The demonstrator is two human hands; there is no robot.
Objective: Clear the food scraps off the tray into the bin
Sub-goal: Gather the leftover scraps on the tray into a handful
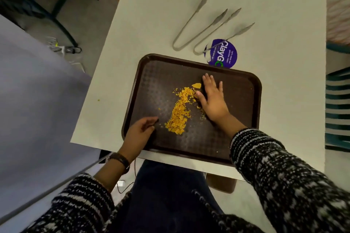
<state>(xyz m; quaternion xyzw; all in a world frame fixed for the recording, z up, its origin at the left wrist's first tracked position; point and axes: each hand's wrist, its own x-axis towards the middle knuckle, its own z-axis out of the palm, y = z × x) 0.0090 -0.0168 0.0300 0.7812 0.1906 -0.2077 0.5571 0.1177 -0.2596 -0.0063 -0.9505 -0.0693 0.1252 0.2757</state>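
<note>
A dark brown tray lies on a white table, its near edge jutting over the table's front. A streak of orange-yellow crumbs runs down the tray's middle, with one larger piece at its top. My right hand lies flat and spread on the tray, its thumb side touching the crumbs. At the tray's near left corner my left hand rests, its fingers loosely curled over the rim and inner surface. No bin is clearly visible.
Two metal tongs lie on the white table beyond the tray, beside a round purple sticker. A grey-lilac surface fills the left. A teal slatted chair stands at the right. A single crumb sits on the table at left.
</note>
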